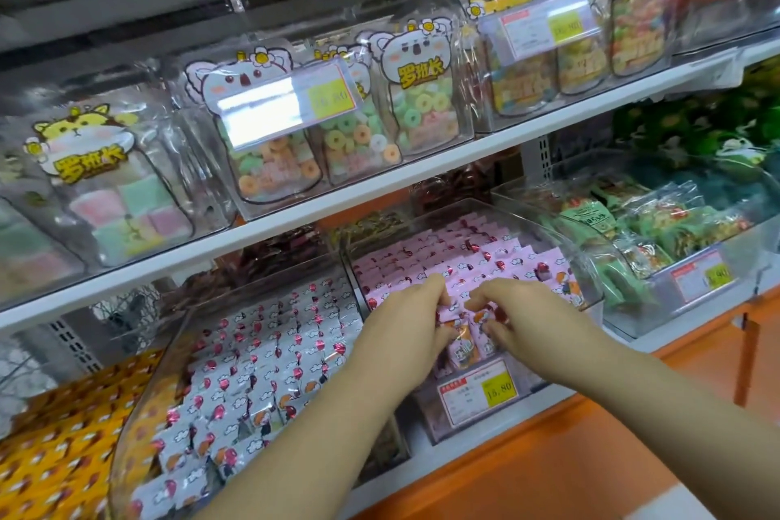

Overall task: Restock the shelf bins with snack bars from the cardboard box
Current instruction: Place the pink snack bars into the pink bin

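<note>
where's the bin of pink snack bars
Head view, lower shelf, centre-right: the pink-bar bin sits between the white-wrapper bin and the green-packet bin; the left hand and right hand pinch pink snack bars at its front.

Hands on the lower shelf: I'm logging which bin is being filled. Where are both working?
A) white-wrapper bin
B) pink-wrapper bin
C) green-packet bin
B: the left hand and right hand both pinch pink snack bars at the front of the pink-wrapper bin, above its price tag.
</note>
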`<state>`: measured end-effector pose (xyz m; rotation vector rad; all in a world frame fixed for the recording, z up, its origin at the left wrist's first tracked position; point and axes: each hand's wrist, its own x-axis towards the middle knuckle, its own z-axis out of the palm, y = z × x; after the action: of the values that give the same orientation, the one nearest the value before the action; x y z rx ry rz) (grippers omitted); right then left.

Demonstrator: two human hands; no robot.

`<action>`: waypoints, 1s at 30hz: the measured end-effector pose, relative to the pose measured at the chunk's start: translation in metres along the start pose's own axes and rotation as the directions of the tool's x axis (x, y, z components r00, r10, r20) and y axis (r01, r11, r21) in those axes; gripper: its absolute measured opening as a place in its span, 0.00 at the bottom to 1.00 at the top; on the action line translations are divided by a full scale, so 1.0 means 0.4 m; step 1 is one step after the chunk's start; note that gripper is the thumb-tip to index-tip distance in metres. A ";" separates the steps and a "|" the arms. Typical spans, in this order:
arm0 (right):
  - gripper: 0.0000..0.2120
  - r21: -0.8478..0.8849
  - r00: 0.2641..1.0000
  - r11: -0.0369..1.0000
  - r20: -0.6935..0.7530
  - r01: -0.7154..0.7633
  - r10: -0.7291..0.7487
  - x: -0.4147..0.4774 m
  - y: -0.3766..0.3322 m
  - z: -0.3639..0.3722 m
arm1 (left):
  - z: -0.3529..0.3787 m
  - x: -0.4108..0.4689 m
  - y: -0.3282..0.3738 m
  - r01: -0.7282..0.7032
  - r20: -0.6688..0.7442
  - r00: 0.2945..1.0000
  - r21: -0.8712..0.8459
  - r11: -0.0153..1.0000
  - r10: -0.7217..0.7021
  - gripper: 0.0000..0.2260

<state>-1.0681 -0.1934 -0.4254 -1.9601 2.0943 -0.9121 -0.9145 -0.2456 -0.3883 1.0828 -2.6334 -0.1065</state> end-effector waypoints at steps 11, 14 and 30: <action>0.11 0.067 0.999 0.998 -0.029 0.018 -0.016 -0.059 0.013 0.009 | 0.033 -0.051 0.021 -0.037 -0.055 0.998 -0.005 0.999 0.037 0.09; 0.12 0.047 0.999 0.999 -0.023 -0.028 0.029 -0.033 0.017 0.012 | 0.031 -0.021 0.018 0.004 -0.026 1.000 -0.026 1.000 -0.005 0.09; 0.28 0.063 0.989 0.998 -0.149 0.028 -0.018 -0.141 -0.048 0.043 | 0.009 -0.111 0.004 0.019 -0.157 0.987 0.004 1.000 -0.018 0.23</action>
<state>-1.0350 -0.1456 -0.4464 -1.9434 2.0927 -1.1491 -0.8865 -0.2136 -0.4022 1.0721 -2.4855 -0.0176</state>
